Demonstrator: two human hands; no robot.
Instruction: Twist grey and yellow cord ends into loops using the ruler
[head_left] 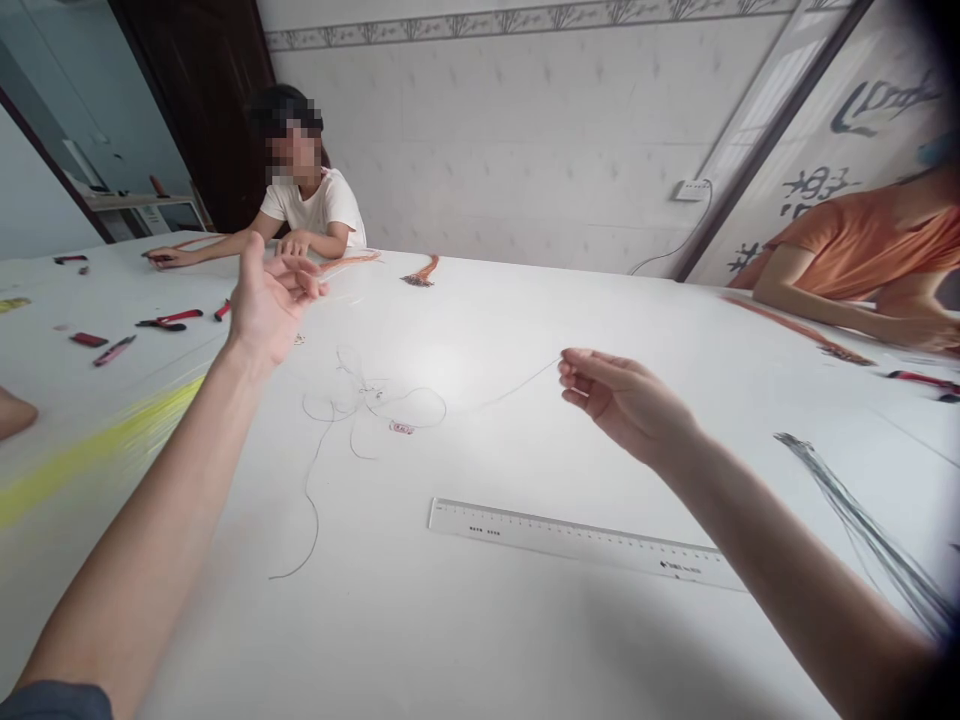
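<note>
My right hand (pixel 622 395) pinches the end of a thin dark thread (pixel 525 383) between thumb and fingertips, above the white table. From there the thread runs left to a loose, looped tangle (pixel 367 395) of the same thread, whose tail curls toward the table's near side. A small tag with red print (pixel 401 428) lies beside the tangle. My left hand (pixel 274 300) is raised, palm turned up, thumb apart from loosely bent fingers, with nothing visible in it. A clear ruler (pixel 577 535) lies below my right hand, its right end hidden behind my forearm.
Red-handled pliers (pixel 169 320) and a pink cutter (pixel 115 350) lie at left, near a bundle of yellow strands (pixel 90 450). Dark green strands (pixel 862 520) lie at right. Across the table sit a person in white (pixel 319 210) and one in orange (pixel 862 250), near orange cord bundles.
</note>
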